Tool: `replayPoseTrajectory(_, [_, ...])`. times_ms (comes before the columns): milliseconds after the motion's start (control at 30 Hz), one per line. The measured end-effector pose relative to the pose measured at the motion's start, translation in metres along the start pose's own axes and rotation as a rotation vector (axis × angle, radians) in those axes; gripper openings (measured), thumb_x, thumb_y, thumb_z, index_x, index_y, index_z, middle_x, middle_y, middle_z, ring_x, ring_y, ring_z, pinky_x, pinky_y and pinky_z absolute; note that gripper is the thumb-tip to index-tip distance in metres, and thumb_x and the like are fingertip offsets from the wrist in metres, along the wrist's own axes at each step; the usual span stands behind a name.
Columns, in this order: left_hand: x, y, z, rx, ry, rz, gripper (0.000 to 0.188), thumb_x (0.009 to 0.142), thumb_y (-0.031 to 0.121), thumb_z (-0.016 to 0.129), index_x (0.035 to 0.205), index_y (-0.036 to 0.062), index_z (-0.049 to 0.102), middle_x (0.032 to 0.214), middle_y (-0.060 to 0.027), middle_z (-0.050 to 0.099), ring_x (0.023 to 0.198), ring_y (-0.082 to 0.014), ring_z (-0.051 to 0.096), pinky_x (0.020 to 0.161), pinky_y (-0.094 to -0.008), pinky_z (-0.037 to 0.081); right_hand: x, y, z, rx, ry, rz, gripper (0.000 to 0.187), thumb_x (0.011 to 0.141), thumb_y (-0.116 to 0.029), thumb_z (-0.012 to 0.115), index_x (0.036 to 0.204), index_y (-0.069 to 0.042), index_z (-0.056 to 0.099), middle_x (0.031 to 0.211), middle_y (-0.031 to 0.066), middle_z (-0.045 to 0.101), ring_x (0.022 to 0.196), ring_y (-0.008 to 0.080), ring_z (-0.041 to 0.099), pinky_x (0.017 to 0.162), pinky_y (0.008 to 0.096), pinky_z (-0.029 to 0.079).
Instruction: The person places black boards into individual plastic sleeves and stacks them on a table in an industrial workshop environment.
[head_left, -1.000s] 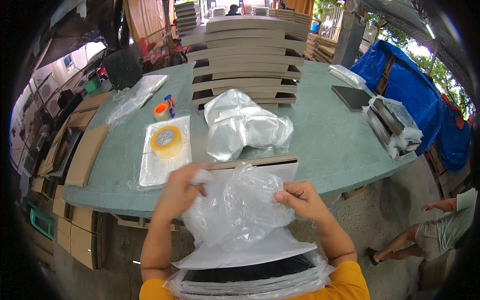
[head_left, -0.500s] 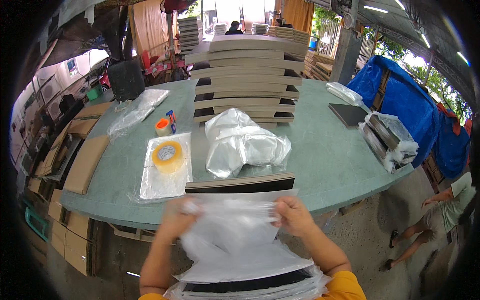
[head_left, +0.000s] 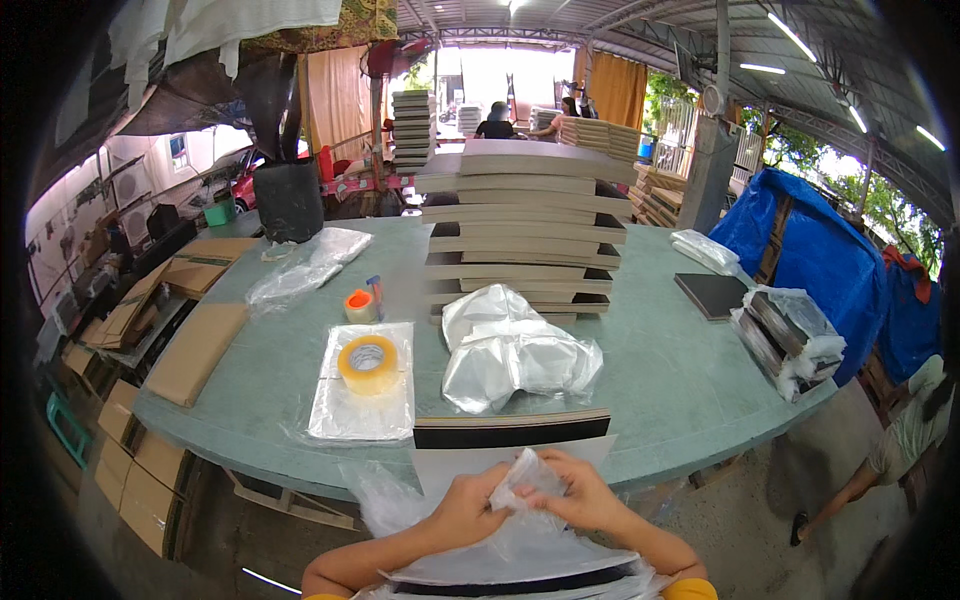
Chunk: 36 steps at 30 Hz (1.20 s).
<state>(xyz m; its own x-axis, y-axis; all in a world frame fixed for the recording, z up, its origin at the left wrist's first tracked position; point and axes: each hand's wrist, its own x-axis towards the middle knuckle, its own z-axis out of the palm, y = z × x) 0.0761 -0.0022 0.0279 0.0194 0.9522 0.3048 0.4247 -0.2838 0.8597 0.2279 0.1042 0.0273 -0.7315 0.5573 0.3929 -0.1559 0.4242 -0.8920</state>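
Close together at the table's near edge, my left hand (head_left: 472,508) and my right hand (head_left: 578,492) are both closed on a clear plastic bag (head_left: 527,474). A bunched corner of it sticks up between my fingers. The rest of the plastic spreads below my hands and out to the left. Beneath it, against my body, lies a plastic-wrapped flat bundle with a dark edge (head_left: 515,584). Just beyond my hands are a pale sheet (head_left: 432,468) and a flat board with a black edge (head_left: 510,432).
On the green table (head_left: 660,350) stand a tall stack of boards (head_left: 525,225), a crumpled plastic heap (head_left: 515,350), a yellow tape roll (head_left: 367,364) on flat plastic bags (head_left: 335,410), and an orange-cored tape roll (head_left: 360,306). Wrapped boards (head_left: 785,335) lie right. A person (head_left: 910,430) is at right.
My hands have come together from wide apart, and the plastic stretched between them is now bunched. The view has tilted up and shifted left. The person at right has moved partly out of view.
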Motion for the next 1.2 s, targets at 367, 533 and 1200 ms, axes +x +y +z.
replayPoseTrajectory(367, [-0.015,-0.033,-0.050,-0.234,-0.395,-0.130,0.016,0.081,0.019,0.057,0.077,0.0035,0.056,0.074,-0.0064,0.061,0.069,-0.0102,0.056,0.063,-0.0274,0.044,-0.002,0.008,-0.019,0.253,-0.583,0.447,0.027,0.078,-0.031,0.059,0.081,-0.004,0.060,0.067,0.0035,0.055,0.064,0.0107,0.054,0.055,0.0242,0.044])
replayPoseTrajectory(533, [-0.012,-0.013,-0.078,-0.571,-0.599,0.096,0.023,0.084,0.023,0.049,0.093,0.0027,0.055,0.077,-0.0134,0.062,0.075,-0.0221,0.060,0.065,-0.0315,0.046,-0.024,0.063,-0.028,-0.267,-1.060,0.245,0.033,0.076,-0.035,0.058,0.078,-0.002,0.060,0.074,0.0072,0.060,0.070,0.0206,0.060,0.059,0.0325,0.048])
replayPoseTrajectory(1200, [-0.065,-0.042,-0.074,0.597,0.721,-0.286,0.034,0.063,0.006,0.067,0.096,0.0049,0.058,0.068,-0.0129,0.055,0.067,-0.0246,0.056,0.065,-0.0325,0.046,-0.040,0.001,-0.033,-0.933,0.386,-0.268,0.043,0.056,0.007,0.050,0.098,-0.003,0.057,0.079,0.0111,0.056,0.068,0.0217,0.054,0.060,0.0286,0.044])
